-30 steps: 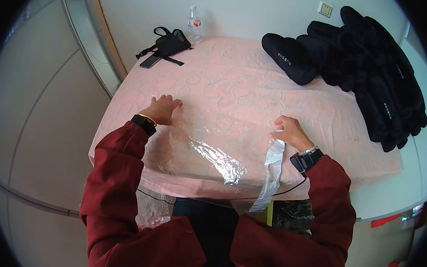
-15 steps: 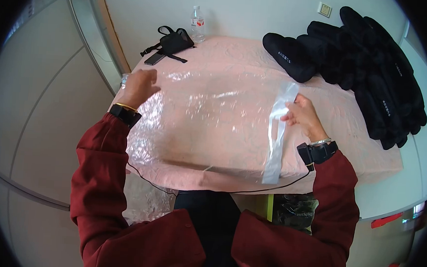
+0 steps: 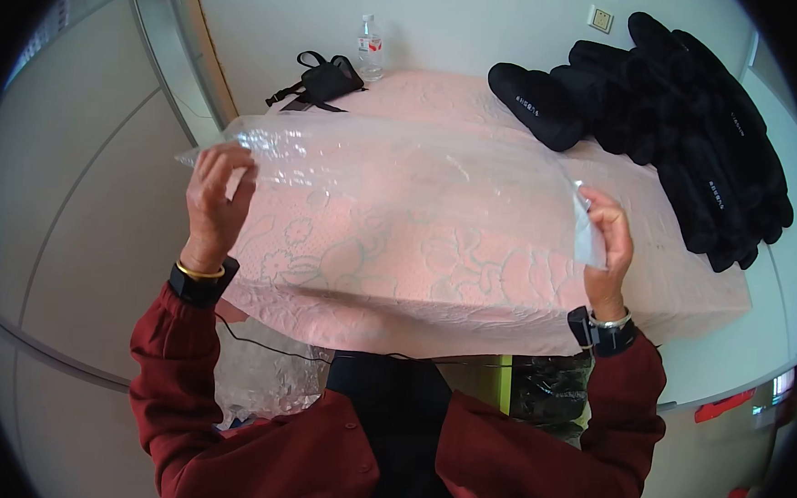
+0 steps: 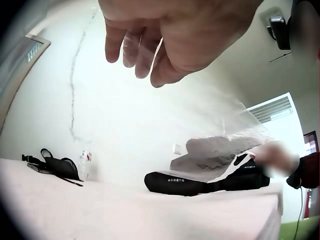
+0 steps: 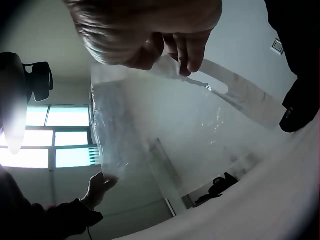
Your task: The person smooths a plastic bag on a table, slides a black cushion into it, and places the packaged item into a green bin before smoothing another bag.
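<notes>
A large clear plastic bag (image 3: 403, 172) is stretched sideways between both hands above the pink-covered table (image 3: 366, 325). My left hand (image 3: 216, 203) pinches its left end, with a loose corner sticking out past the fingers. At the other end, my right hand (image 3: 611, 239) grips the white strip (image 3: 587, 231) along the bag's edge. In the right wrist view this strip has a long cut-out handle hole (image 5: 217, 82), and the fingers hold it beside that hole. The film looks wrinkled and see-through, with the table's embossed pattern showing beneath.
Several black cushions (image 3: 539, 107) lie piled at the back right. A black strapped pouch (image 3: 331, 81) and a water bottle (image 3: 370, 51) stand at the back left. Crumpled clear plastic (image 3: 272, 383) lies below the table's front edge, and a black cable (image 3: 274, 349) runs between the wrists.
The bag has been lifted from the tabletop and spread wider. My left hand has moved left, and my right hand has moved right with the white strip.
</notes>
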Demonstrator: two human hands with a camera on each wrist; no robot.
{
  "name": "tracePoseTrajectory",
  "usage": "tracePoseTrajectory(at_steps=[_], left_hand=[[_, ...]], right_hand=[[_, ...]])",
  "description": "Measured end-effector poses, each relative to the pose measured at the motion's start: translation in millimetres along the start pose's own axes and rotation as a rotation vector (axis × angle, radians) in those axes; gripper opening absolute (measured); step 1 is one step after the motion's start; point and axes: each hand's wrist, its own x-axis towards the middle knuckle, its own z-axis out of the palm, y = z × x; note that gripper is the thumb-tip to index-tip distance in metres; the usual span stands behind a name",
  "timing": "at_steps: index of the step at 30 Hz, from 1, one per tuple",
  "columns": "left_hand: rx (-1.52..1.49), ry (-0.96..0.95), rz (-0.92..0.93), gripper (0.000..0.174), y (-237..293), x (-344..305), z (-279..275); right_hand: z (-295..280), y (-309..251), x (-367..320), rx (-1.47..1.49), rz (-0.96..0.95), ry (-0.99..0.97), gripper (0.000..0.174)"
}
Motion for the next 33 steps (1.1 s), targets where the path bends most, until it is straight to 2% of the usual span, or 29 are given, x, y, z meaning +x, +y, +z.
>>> tracePoseTrajectory(at_steps=[2, 4, 7, 13, 15, 20, 22, 24, 26, 29, 31, 32, 33], left_hand=[[-0.010, -0.084, -0.028, 0.019, 8, -21, 6], [-0.095, -0.230, -0.158, 0.017, 13, -31, 12], [-0.107, -0.343, -0.211, 0.017, 16, -51, 20], [-0.052, -0.539, -0.205, 0.024, 10, -76, 13], [0.114, -0.664, -0.246, 0.030, 18, -79, 5], [0.295, -0.886, -0.284, 0.048, 58, -49, -3], [0.261, -0.806, -0.160, 0.060, 84, -30, 12], [0.125, -0.791, -0.126, 0.071, 122, -14, 39], [-0.006, -0.786, -0.043, 0.081, 163, -17, 78], [-0.272, -0.748, -0.075, 0.087, 223, -11, 124], [-0.349, -0.723, -0.089, 0.089, 229, -22, 137], [-0.352, -0.721, -0.074, 0.091, 229, -28, 141], [-0.354, -0.721, -0.056, 0.092, 228, -32, 146]], right_hand=[[1, 8, -17, 0.019, 0.093, -0.071, 0.011], [0, 10, -20, 0.034, 0.174, -0.117, 0.012], [1, 12, -28, -0.146, 0.230, -0.265, 0.013], [-7, 20, -41, -0.260, 0.222, -0.495, 0.021], [-13, 18, -42, -0.256, 0.183, -0.574, 0.026], [-11, 11, -33, -0.299, 0.191, -0.455, 0.034], [10, 1, -27, -0.324, 0.147, -0.497, 0.036], [30, -5, -22, -0.313, 0.107, -0.528, 0.037], [53, -6, -25, -0.311, 0.070, -0.608, 0.047], [58, -3, -29, -0.322, -0.004, -0.705, 0.059], [62, 0, -39, -0.434, -0.089, -0.784, 0.073], [63, -1, -39, -0.433, -0.093, -0.795, 0.073], [62, -3, -37, -0.452, -0.050, -0.824, 0.081]])
